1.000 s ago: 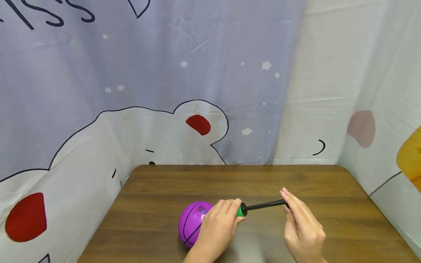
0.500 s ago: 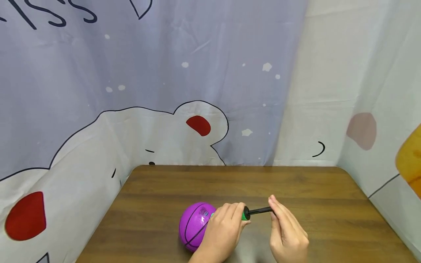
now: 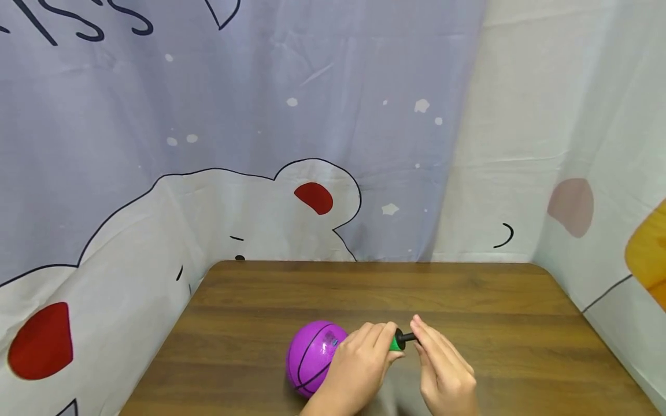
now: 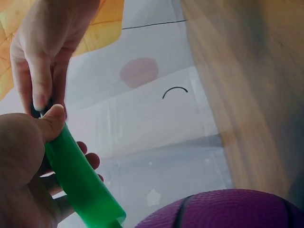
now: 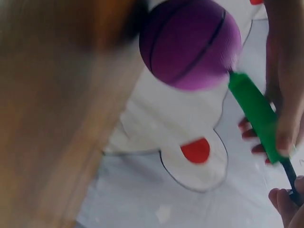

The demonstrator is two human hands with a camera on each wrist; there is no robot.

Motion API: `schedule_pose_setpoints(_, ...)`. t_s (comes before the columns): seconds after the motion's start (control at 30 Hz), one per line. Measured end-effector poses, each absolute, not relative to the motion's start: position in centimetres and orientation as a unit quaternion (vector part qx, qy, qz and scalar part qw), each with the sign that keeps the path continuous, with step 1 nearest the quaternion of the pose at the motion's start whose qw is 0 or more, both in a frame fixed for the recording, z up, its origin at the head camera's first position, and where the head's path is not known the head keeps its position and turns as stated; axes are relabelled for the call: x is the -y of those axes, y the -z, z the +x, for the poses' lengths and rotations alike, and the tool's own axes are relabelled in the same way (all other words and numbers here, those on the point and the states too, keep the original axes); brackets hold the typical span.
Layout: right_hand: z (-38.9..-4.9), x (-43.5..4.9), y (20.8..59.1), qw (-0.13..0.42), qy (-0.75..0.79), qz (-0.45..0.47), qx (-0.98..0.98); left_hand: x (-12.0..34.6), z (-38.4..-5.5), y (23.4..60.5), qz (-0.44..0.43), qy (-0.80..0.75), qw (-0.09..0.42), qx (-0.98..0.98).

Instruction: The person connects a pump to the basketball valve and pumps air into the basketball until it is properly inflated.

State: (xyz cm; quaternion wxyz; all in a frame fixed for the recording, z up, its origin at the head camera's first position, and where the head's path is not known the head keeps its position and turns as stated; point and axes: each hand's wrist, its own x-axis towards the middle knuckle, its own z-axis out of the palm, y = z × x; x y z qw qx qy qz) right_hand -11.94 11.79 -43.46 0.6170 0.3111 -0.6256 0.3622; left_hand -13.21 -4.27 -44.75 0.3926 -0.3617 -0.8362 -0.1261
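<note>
A green hand pump [image 4: 83, 175] with a black rod is held between my two hands. My left hand [image 3: 361, 364] grips the green barrel, thumb along its side. The fingers of my right hand [image 3: 444, 364] pinch the black handle end [image 5: 295, 195] of the rod, close to the barrel's black cap [image 3: 399, 339]. At the barrel's other end, its tip meets a purple ball [image 5: 190, 45] with black seam lines. In the head view the ball sits on the table left of my left hand, which hides part of it.
The brown wooden table [image 3: 250, 300] lies under the ball and hands. Behind it hangs a printed cloth [image 3: 260, 115] in blue and white, which also runs along both sides of the table.
My right hand has moved left, pushing the black rod mostly into the green barrel. My left hand and the ball have shifted slightly right.
</note>
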Motion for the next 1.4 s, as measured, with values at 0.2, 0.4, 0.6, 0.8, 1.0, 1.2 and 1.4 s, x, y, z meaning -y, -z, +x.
schedule_pose_setpoints(0.2,-11.1,-13.9,40.7,0.637,-0.371,0.249,0.629,5.2,-13.5,44.6,-0.354,0.134,0.375,0.846)
schedule_pose_setpoints(0.4,-10.9,-14.7,39.7,0.645,-0.361,0.241,0.628,5.5,-13.4,44.4,-0.357,0.148,0.372,0.844)
schedule_pose_setpoints(0.6,-10.6,-13.3,40.1,0.646,-0.379,0.238,0.618,5.1,-13.4,44.4,-0.362,0.157,0.386,0.834)
schedule_pose_setpoints(0.8,-11.2,-11.7,42.1,0.627,-0.372,0.265,0.631,4.6,-13.3,44.4,-0.359,0.153,0.404,0.827)
schedule_pose_setpoints(1.0,-11.6,-10.8,44.6,0.593,-0.374,0.290,0.651,4.0,-13.0,44.8,-0.361,0.152,0.397,0.830)
schedule_pose_setpoints(1.2,-11.7,-11.1,45.0,0.597,-0.376,0.307,0.639,4.0,-12.8,44.9,-0.362,0.154,0.403,0.826)
schedule_pose_setpoints(1.4,-11.1,-12.2,42.4,0.626,-0.367,0.306,0.616,4.2,-13.1,44.6,-0.379,0.162,0.405,0.816)
